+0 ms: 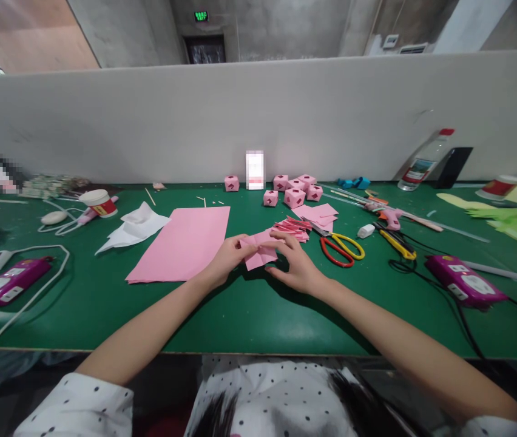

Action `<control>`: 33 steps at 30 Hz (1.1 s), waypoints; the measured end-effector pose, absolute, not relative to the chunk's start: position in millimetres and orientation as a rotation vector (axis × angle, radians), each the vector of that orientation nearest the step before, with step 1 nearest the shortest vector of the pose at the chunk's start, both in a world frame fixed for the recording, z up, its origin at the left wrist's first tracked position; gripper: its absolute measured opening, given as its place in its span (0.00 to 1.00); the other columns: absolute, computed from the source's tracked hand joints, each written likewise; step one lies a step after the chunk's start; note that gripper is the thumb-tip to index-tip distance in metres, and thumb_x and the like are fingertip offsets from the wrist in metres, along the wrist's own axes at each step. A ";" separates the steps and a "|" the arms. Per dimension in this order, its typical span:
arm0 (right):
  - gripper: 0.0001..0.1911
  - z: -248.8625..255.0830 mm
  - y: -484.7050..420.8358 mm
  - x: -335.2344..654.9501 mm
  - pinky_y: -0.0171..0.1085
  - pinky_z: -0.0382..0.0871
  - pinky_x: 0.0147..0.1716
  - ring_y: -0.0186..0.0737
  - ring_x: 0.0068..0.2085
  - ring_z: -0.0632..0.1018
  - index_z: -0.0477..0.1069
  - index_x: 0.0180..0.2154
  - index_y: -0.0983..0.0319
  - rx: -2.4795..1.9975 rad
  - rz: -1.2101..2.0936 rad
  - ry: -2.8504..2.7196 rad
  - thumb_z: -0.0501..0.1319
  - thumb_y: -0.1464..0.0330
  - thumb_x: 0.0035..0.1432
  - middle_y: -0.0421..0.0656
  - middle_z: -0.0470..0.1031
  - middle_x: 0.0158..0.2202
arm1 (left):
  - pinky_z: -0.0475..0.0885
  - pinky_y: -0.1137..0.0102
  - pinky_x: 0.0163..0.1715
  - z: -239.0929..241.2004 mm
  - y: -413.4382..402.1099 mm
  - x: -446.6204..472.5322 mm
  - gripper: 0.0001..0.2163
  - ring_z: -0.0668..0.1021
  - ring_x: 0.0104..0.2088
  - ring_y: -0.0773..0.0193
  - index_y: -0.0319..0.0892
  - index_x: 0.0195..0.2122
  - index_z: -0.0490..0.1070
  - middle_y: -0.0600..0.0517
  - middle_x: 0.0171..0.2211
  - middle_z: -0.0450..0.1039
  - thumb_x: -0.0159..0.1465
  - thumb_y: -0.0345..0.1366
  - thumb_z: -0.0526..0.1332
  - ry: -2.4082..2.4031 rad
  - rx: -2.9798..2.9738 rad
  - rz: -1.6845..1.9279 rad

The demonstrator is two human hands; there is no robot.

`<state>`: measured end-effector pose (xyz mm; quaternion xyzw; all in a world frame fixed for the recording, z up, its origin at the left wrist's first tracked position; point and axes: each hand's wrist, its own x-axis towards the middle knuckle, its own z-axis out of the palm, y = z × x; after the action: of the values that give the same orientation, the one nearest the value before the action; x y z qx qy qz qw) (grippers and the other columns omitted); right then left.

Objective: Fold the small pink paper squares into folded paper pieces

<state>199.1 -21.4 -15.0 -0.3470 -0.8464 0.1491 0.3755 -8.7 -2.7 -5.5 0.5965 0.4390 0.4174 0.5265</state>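
A small creased square of pink paper is held up just above the green table. My left hand pinches its left edge between thumb and fingers. My right hand curls round the other side, its fingers on the paper's upper right edge and the thumb below, apart from the fingers. Close beyond my right hand lie a pile of folded pink paper pieces and scissors with one red and one yellow handle. A stack of large pink sheets lies left of my left hand.
Several pink paper cubes stand at the back near a lit phone. Rightward are a pink glue gun, a yellow cutter, a purple power strip and a bottle. A paper cup and crumpled white paper are leftward.
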 end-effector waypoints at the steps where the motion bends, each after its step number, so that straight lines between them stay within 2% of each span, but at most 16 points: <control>1: 0.25 -15.2 -20.8 199.2 0.55 0.60 0.62 0.52 0.63 0.63 0.68 0.54 0.56 -0.896 0.356 -2.152 0.66 0.70 0.54 0.50 0.62 0.60 | 0.64 0.73 0.29 -6.2 -2.8 -8.1 0.16 0.74 0.29 0.65 0.37 0.38 0.74 0.51 0.31 0.75 0.56 0.45 0.67 1.037 1.420 0.991; 4: 0.22 -15.9 -19.2 199.4 0.55 0.61 0.61 0.52 0.62 0.64 0.70 0.51 0.56 -0.897 0.300 -2.121 0.67 0.69 0.54 0.50 0.64 0.59 | 0.66 0.72 0.31 -7.5 -3.8 -6.6 0.17 0.75 0.32 0.63 0.37 0.39 0.74 0.49 0.34 0.76 0.56 0.46 0.67 1.003 1.400 0.986; 8: 0.19 -18.1 -18.2 198.3 0.56 0.62 0.60 0.52 0.62 0.64 0.72 0.49 0.56 -0.881 0.275 -2.123 0.67 0.68 0.55 0.50 0.63 0.59 | 0.67 0.71 0.32 -6.6 -5.9 -5.6 0.16 0.76 0.32 0.62 0.37 0.36 0.74 0.48 0.33 0.76 0.56 0.47 0.67 1.002 1.414 1.021; 15: 0.09 -20.8 -15.9 197.0 0.52 0.65 0.57 0.50 0.62 0.65 0.76 0.41 0.57 -0.895 0.300 -2.053 0.66 0.64 0.57 0.50 0.64 0.58 | 0.65 0.74 0.26 -3.3 -9.0 -3.6 0.17 0.73 0.27 0.67 0.38 0.32 0.74 0.52 0.27 0.73 0.57 0.50 0.65 1.057 1.553 1.059; 19: 0.05 -17.1 -16.2 198.5 0.53 0.65 0.57 0.51 0.60 0.67 0.77 0.35 0.58 -0.910 0.299 -2.028 0.67 0.63 0.57 0.49 0.67 0.57 | 0.69 0.72 0.27 -2.6 -10.6 -0.1 0.23 0.75 0.26 0.65 0.38 0.31 0.75 0.50 0.26 0.75 0.62 0.57 0.57 1.004 1.506 0.988; 22: 0.06 -12.4 -18.5 198.7 0.54 0.63 0.58 0.52 0.60 0.68 0.77 0.32 0.58 -0.918 0.285 -2.013 0.66 0.63 0.57 0.49 0.68 0.56 | 0.73 0.69 0.30 -2.2 -11.9 0.7 0.29 0.79 0.28 0.61 0.37 0.38 0.77 0.45 0.29 0.79 0.63 0.61 0.52 0.913 1.448 0.874; 26: 0.06 -7.5 -21.0 198.3 0.54 0.62 0.59 0.51 0.59 0.68 0.76 0.34 0.57 -0.933 0.319 -1.974 0.67 0.62 0.57 0.48 0.69 0.55 | 0.74 0.69 0.32 0.2 -14.4 -0.8 0.31 0.81 0.34 0.58 0.37 0.48 0.77 0.41 0.39 0.80 0.60 0.61 0.58 0.794 1.511 0.810; 29: 0.09 -6.8 -20.7 198.0 0.52 0.63 0.59 0.50 0.58 0.70 0.74 0.37 0.58 -0.927 0.340 -1.898 0.67 0.61 0.57 0.49 0.69 0.53 | 0.75 0.68 0.35 2.6 -17.1 -1.2 0.29 0.81 0.38 0.57 0.40 0.54 0.73 0.42 0.46 0.78 0.55 0.52 0.68 0.782 1.574 0.796; 33: 0.18 -8.3 -19.7 196.9 0.49 0.67 0.54 0.49 0.56 0.71 0.70 0.45 0.57 -0.933 0.435 -1.817 0.68 0.60 0.55 0.49 0.72 0.51 | 0.74 0.67 0.36 4.0 -19.7 -0.2 0.27 0.81 0.36 0.58 0.40 0.53 0.74 0.45 0.41 0.80 0.55 0.47 0.69 0.866 1.616 0.824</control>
<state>196.9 -19.7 -8.3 -0.3863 -0.7523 0.1801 0.5024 -0.2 -19.7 4.0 0.6788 0.3636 0.3460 0.5360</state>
